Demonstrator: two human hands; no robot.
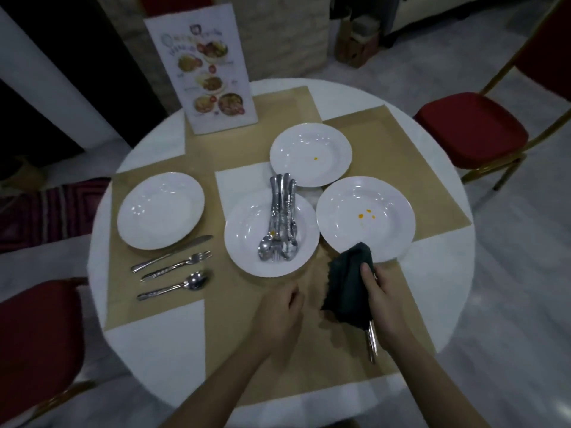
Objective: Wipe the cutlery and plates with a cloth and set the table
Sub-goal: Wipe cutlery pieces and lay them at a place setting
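My right hand [381, 291] grips a dark green cloth [346, 282] wrapped around a piece of cutlery [371, 342], whose metal handle sticks out below the hand. My left hand [282, 307] hovers just left of the cloth, fingers loosely curled, holding nothing. The centre plate [247, 242] carries a pile of cutlery [281, 220]. The right plate [386, 208] and the far plate [310, 146] show orange specks. The left plate [160, 210] looks clean, with a knife [171, 253], a fork [177, 265] and a spoon [174, 285] laid beside it.
The round white table [154, 341] is covered with tan placemats [401, 134]. A menu card [202, 66] stands at the far side. Red chairs stand at the right [469, 128] and the near left [37, 335].
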